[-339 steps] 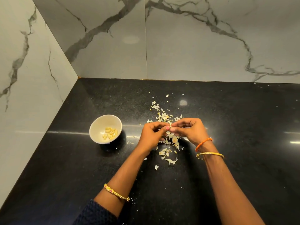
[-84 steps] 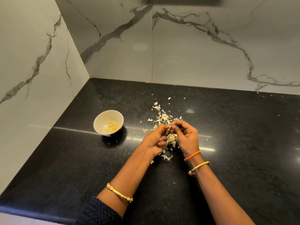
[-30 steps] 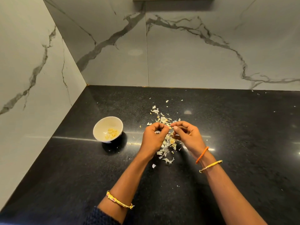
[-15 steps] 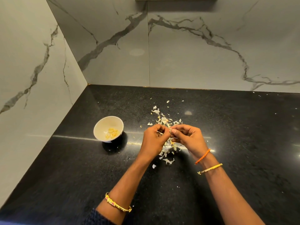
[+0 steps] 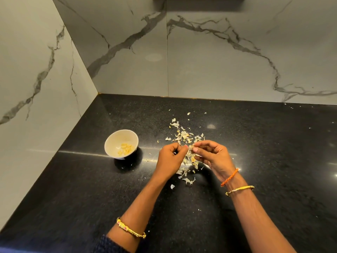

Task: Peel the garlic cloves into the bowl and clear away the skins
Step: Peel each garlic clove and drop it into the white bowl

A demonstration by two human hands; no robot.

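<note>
- Left hand (image 5: 170, 159): fingers curled, thumb and fingertips pinching one end of a small garlic clove (image 5: 190, 147); it hovers just above the counter (image 5: 273, 152), to the right of the bowl (image 5: 112, 143).
- Right hand (image 5: 212, 157): fingers likewise curled, thumb and forefinger pinching the other end of the same clove, so the fingertips of both hands meet at it; how much skin remains on the clove cannot be told.
- Skins (image 5: 184, 136): pale, papery flakes scattered on the counter beneath and beyond the hands, to the right of the bowl, with a few stray pieces nearer the viewer.
- Bowl: small, white and round, standing upright on the counter to the left of the hands and apart from them.
- Peeled cloves (image 5: 125, 148): a small cluster of yellowish pieces lying in the bottom of the bowl.
- Wrists: an orange cord (image 5: 229, 177) and a gold bangle (image 5: 239, 189) on the right; a gold bangle (image 5: 130, 228) on the left forearm, beside a dark sleeve (image 5: 109, 245).
- Counter: black, speckled and glossy, meeting marble-veined walls (image 5: 218, 61) behind the bowl and to its left.
</note>
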